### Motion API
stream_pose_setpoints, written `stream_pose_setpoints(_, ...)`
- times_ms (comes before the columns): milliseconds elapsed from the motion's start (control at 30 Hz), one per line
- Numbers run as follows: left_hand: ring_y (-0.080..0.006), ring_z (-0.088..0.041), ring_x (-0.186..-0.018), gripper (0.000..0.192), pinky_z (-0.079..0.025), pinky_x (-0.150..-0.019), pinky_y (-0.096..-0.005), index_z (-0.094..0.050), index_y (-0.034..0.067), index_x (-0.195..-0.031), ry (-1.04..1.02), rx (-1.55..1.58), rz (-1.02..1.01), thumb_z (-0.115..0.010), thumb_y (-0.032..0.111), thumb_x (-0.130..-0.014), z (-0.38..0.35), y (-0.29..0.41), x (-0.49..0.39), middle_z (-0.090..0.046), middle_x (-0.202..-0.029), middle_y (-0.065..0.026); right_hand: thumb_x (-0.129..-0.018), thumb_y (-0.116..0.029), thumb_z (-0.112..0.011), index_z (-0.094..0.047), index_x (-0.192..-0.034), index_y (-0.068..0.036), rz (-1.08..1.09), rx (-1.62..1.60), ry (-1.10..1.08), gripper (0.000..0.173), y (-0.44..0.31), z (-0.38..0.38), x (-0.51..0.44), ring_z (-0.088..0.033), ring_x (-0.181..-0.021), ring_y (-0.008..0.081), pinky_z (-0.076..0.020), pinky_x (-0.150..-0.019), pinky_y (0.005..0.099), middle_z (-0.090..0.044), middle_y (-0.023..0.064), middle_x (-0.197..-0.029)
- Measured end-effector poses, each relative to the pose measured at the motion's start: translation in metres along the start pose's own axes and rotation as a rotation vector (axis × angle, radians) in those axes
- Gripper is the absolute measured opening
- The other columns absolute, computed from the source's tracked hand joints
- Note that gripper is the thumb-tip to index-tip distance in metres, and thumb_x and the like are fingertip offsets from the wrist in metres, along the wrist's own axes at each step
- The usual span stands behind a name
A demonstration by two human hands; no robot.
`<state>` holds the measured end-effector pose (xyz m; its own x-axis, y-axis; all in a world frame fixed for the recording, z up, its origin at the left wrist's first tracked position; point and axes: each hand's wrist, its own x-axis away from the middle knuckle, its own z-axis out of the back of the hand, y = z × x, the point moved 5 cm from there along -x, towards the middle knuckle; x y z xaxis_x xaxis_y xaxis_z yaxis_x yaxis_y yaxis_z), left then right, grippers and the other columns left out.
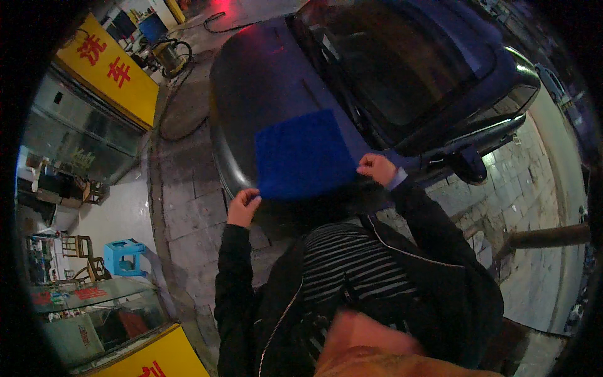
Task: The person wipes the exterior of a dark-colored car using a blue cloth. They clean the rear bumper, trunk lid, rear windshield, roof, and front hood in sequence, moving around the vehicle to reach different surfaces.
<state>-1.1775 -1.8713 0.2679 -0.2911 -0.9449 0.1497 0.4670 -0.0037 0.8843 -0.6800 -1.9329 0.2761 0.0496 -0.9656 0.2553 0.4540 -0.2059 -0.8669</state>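
A blue cloth (304,153) is spread over the hood (254,89) of a dark car. My left hand (243,207) pinches its near left corner between thumb and fingers. At the near right corner, my right hand (377,168) holds the cloth's edge, close to the base of the windshield (391,61). Between the two hands the cloth hangs fairly flat, its far edge lying on or just above the hood; I cannot tell which. Both forearms, in black sleeves, reach forward over the near fender, which is in deep shadow.
A side mirror (466,165) juts from the car at right. On the paving to the left, a hose (174,136) curls near a wet-dry vacuum (169,56). Yellow sign boards (113,70), a blue plastic stool (123,257) and a glass counter (108,301) line the left side.
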Motion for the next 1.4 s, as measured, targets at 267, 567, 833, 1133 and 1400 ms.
stream_pose_setpoints(267, -0.0250, -0.067, -0.131, 0.049, -0.052, -0.111, -0.0372, -0.062, 0.003, -0.148, 0.451, 0.219, -0.203, -0.074, 0.023, -0.105, 0.053, 0.079, -0.152, -0.070, -0.143, -0.0141, -0.102, -0.033, -0.077, -0.073, -0.122, -0.003, 0.134, -0.062, 0.660, 0.037, -0.079, 0.072, -0.141, -0.069, -0.100, 0.0229, -0.0561, -0.092, 0.0366, -0.075, 0.0099, -0.110)
stream_pose_setpoints(567, -0.0460, -0.039, -0.157, 0.055, -0.032, -0.127, -0.0617, -0.064, 0.015, -0.152, 0.312, -0.634, -0.186, -0.062, 0.048, -0.108, -0.081, 0.046, -0.205, -0.049, -0.168, -0.0186, -0.103, -0.064, -0.065, -0.044, -0.169, -0.023, 0.001, 0.656, 0.388, 0.081, -0.049, -0.058, -0.211, -0.029, -0.162, 0.0431, -0.0256, -0.131, 0.0593, -0.035, 0.0191, -0.176)
stream_pose_setpoints(833, -0.0491, -0.028, -0.162, 0.059, -0.018, -0.129, -0.0706, -0.056, 0.025, -0.161, 0.320, -0.769, -0.039, -0.054, 0.055, -0.110, -0.118, 0.018, -0.261, -0.042, -0.174, -0.0138, -0.105, -0.079, -0.044, -0.032, -0.175, -0.026, -0.129, 0.971, 0.242, 0.088, -0.067, -0.095, -0.250, -0.002, -0.169, 0.0473, 0.0006, -0.129, 0.0745, -0.009, 0.0220, -0.184)
stream_pose_setpoints(1133, -0.0484, -0.029, -0.162, 0.060, -0.019, -0.129, -0.0708, -0.052, 0.027, -0.164, 0.396, -0.871, -0.140, -0.052, 0.052, -0.110, -0.097, 0.015, -0.315, -0.040, -0.175, -0.0141, -0.107, -0.073, -0.045, -0.038, -0.173, -0.026, 0.105, 1.034, 0.274, 0.081, -0.075, -0.105, -0.321, -0.007, -0.168, 0.0502, 0.0007, -0.127, 0.0780, -0.017, 0.0256, -0.182)
stream_pose_setpoints(1400, -0.0477, -0.029, -0.163, 0.058, -0.019, -0.130, -0.0695, -0.054, 0.026, -0.163, 0.460, -0.826, -0.166, -0.049, 0.050, -0.111, -0.096, 0.009, -0.313, -0.041, -0.175, -0.0149, -0.107, -0.072, -0.045, -0.039, -0.172, -0.026, 0.173, 1.042, 0.266, 0.080, -0.077, -0.111, -0.332, -0.008, -0.167, 0.0509, -0.0022, -0.127, 0.0784, -0.019, 0.0253, -0.181)
